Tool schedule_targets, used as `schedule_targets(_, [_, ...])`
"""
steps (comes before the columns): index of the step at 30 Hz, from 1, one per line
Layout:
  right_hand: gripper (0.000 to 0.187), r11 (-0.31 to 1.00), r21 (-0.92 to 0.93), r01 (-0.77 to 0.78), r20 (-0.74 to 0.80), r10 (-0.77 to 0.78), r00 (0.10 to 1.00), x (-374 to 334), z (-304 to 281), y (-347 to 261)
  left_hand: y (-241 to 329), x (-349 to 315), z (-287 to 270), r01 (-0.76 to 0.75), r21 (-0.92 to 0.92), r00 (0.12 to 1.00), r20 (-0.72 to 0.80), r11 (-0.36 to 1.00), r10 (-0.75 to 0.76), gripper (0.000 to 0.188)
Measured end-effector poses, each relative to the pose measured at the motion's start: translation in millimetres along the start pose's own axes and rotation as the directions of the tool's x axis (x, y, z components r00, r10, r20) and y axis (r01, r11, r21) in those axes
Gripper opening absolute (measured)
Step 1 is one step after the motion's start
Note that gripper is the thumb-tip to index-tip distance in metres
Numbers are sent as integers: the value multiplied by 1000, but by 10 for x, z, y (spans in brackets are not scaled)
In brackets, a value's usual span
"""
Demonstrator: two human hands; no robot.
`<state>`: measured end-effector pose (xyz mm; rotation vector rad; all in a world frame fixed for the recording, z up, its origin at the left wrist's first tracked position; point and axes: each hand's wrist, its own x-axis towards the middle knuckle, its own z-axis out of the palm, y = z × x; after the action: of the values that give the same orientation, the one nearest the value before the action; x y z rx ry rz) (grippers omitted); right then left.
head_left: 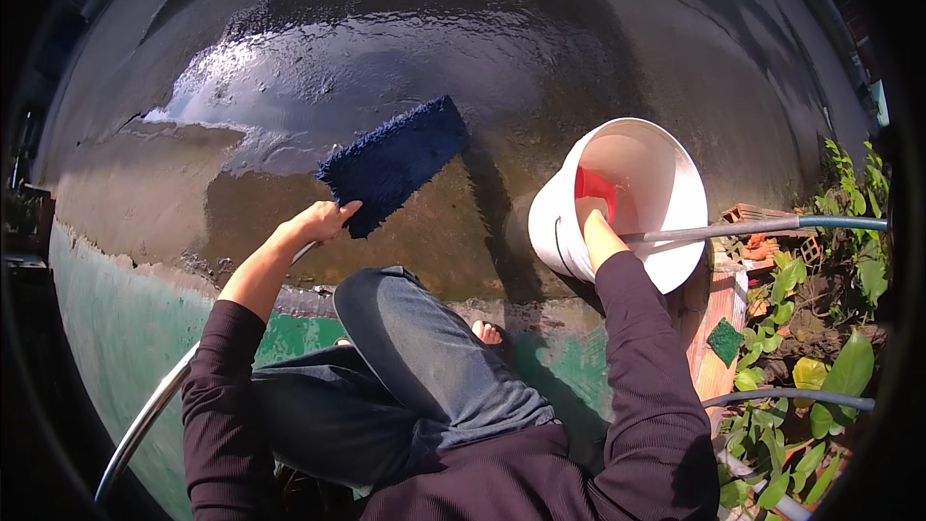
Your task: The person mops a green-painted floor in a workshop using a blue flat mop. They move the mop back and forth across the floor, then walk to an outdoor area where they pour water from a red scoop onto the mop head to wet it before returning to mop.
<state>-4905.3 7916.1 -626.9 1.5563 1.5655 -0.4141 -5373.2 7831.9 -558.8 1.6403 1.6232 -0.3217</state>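
My left hand (326, 220) is closed round the metal pole (154, 405) of a flat mop, close to its head. The mop's shaggy dark blue pad (400, 159) is tilted up over the wet floor, to the left of a white bucket (555, 232). Inside that bucket, my right hand (595, 209) is at a red plastic cup (600, 183); its fingers are partly hidden but seem closed on it. A grey-blue hose (748, 229) runs over the bucket's right side, and its end passes behind my right wrist.
Wet, shiny concrete (415, 58) spreads ahead, with a green-painted strip (125, 318) along the near side. On the right lie bricks (757, 241), a green scouring pad (725, 341), leafy plants (849, 367) and a second hose (801, 394). My bare foot (487, 333) is near the bucket.
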Motion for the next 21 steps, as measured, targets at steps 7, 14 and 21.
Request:
schedule_targets(7, [30,686,726,-41,-40,103,994,-388,440,772,114,239,47,273,-185,961,107,944,-257,73])
schedule_targets(14, [22,170,965,201,-198,-31,980,-1424,336,1372,-133,215,-125,488,-409,872,258,771,-416,69])
schedule_targets(21, [20,318,882,347,-374,26,927,-2548,-522,1373,-325,295,-179,540,-443,839,213,715,-501,78])
